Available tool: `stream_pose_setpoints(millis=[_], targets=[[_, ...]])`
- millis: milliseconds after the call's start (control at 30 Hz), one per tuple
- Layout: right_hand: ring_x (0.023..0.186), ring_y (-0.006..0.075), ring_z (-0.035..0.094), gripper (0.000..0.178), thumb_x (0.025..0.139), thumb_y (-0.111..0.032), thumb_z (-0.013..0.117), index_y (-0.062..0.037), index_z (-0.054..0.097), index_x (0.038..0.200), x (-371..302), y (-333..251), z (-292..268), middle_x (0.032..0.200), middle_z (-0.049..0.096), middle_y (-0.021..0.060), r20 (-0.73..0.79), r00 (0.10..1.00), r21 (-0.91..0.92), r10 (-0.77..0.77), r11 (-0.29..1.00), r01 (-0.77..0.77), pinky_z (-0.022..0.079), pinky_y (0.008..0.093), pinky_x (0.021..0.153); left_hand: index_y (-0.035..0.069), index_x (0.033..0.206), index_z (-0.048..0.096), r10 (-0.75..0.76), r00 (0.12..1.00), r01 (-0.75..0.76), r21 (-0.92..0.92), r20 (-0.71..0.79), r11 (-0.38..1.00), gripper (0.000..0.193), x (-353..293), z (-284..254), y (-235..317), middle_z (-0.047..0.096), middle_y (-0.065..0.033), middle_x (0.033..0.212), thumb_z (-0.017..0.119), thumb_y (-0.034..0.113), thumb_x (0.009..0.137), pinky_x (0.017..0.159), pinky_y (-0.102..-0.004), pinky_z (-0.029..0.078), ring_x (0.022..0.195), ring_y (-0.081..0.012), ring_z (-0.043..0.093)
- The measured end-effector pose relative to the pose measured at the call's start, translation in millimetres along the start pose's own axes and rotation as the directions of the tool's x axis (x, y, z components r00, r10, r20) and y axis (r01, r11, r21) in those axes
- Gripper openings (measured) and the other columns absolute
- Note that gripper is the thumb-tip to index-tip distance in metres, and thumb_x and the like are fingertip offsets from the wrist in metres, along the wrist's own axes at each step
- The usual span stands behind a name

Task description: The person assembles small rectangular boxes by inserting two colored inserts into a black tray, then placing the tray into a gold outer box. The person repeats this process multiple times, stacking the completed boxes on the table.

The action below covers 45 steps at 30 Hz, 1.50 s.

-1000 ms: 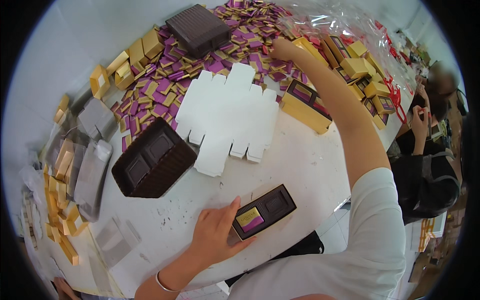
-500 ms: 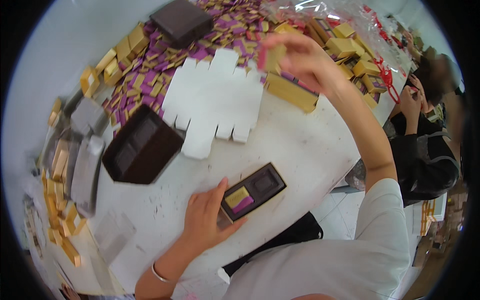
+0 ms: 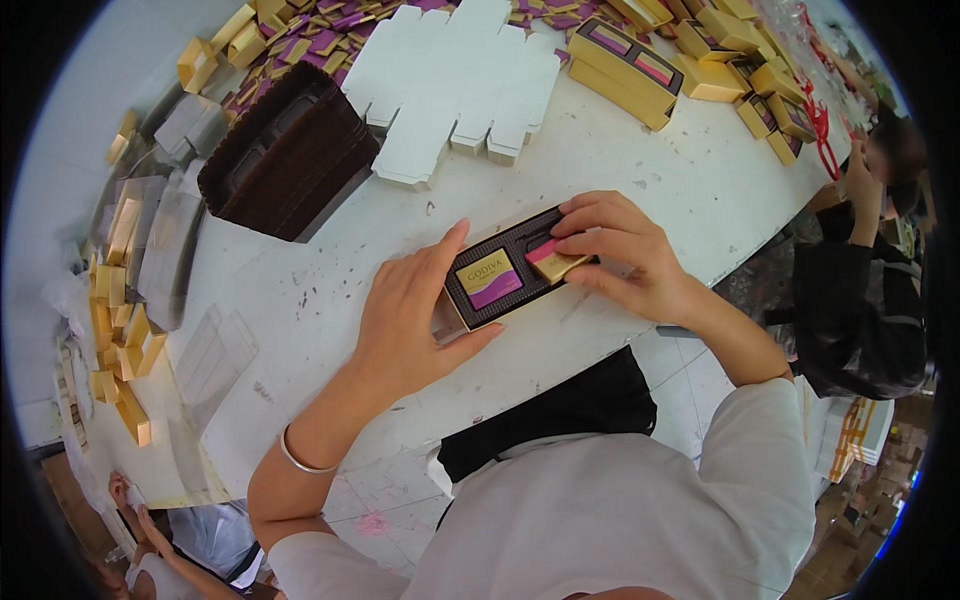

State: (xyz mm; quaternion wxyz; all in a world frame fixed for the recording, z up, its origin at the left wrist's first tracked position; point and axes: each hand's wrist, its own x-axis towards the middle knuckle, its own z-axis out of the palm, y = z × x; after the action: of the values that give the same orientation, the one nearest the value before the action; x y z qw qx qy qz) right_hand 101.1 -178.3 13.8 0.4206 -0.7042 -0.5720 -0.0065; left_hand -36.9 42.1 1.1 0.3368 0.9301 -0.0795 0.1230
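Note:
A small gold box with a dark two-compartment tray lies slantwise on the white table in front of me. My left hand grips its left end, thumb on the near side and fingers on the far side. In the left compartment lies a flat gold-and-purple wrapped chocolate. Over at the right compartment, my right hand pinches a pink-and-gold wrapped chocolate, which sits tilted partly in the recess. The right fingertips cover part of that compartment.
Beyond the box stand stacked brown trays and white flat cartons. Gold boxes sit at the far right. Purple-gold chocolates are heaped behind. Clear plastic sleeves and gold cartons lie left. Another person works at right.
My right hand has come back from the far gold boxes to the tray with the pink-and-gold chocolate. My left hand still holds the box. The view has shifted, showing the box higher in the picture.

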Motion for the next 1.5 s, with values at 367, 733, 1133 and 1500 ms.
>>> stream_pose_setpoints(millis=[367,733,1133,1500], targets=[[0.082,0.0281,0.058,0.02,0.066,-0.01,0.072,-0.0006,0.056,0.073,11,-40,-6,0.092,0.056,0.0165,0.081,0.97,-0.62,-0.231,0.75,0.231,0.049,0.0318,0.061,0.004,0.135,0.039,0.12,0.991,-0.114,0.103,-0.059,0.988,0.088,0,1,3,0.058,-0.0127,0.114,0.081,0.029,0.062,0.082,-0.0361,0.041,0.093,-0.0267,0.054],[0.091,0.0293,0.054,0.033,0.063,-0.012,0.075,0.0032,0.061,0.089,3,-25,-12,0.102,0.056,0.0145,0.237,0.968,-0.229,-0.087,0.963,0.143,0.045,0.0378,0.08,0.003,0.134,0.041,0.13,0.987,-0.118,0.118,-0.097,0.986,0.089,-2,4,1,0.06,-0.0113,0.1,0.082,0.029,0.06,0.078,-0.0358,0.041,0.086,-0.0262,0.055],[0.093,0.0336,0.06,0.035,0.064,-0.015,0.076,0.0025,0.06,0.09,3,-25,20,0.106,0.059,0.0194,0.081,0.964,-0.391,-0.255,0.881,0.266,0.051,0.0362,0.072,0.004,0.134,0.042,0.173,0.977,-0.154,0.147,-0.122,0.977,0.088,-1,4,2,0.059,-0.0098,0.094,0.082,0.028,0.059,0.077,-0.0363,0.041,0.081,-0.0245,0.055],[0.106,0.0252,0.049,0.024,0.072,-0.008,0.072,-0.0053,0.066,0.095,5,-5,-5,0.113,0.051,0.0109,0.102,0.987,0.009,0.127,0.992,-0.128,0.04,0.0343,0.091,0.004,0.133,0.043,0.145,0.985,-0.132,0.129,-0.095,0.983,0.086,0,2,3,0.059,-0.0097,0.093,0.081,0.028,0.06,0.077,-0.0362,0.042,0.082,-0.0248,0.055]])
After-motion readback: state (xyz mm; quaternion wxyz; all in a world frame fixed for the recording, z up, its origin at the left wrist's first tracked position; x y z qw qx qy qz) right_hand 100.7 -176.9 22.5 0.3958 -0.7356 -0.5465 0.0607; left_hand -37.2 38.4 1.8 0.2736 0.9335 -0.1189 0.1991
